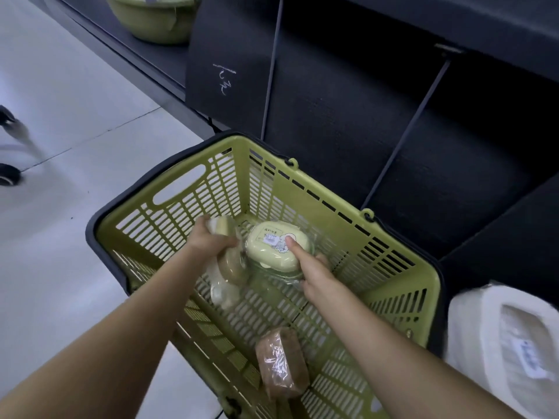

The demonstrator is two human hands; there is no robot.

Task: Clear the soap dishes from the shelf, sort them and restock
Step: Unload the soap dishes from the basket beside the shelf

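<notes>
Both hands work inside the green basket (pixel 402 285), which stands on the floor directly in front of the dark shelf (pixel 348 122). The left hand (pixel 211 238) reaches in from the lower left with the forearm extended and the wrist bent down; its grip is clenched around a beige wrapped soap dish (pixel 230 261), with a pale wrapped piece (pixel 222 293) just below it — whether the fingers also hold that piece cannot be told. The right hand (pixel 314 272) enters from the lower right, forearm extended toward the basket centre. Its thumb lies straight across the lid of the light green soap dish (pixel 279 247) and the remaining fingers go down the far side, largely hidden, so the grip reads as grasping this dish through its clear wrap. The green dish sits near the middle of the basket floor, touching the beige one on its left. Its long axis runs from upper left to lower right, roughly crosswise to the right forearm, and the right hand is the nearer one and already on it. The shelf bay lies beyond and above the basket — a lift would carry the dish away from the person. A brown wrapped soap dish (pixel 282 362) lies apart, near the basket's near wall, untouched.
</notes>
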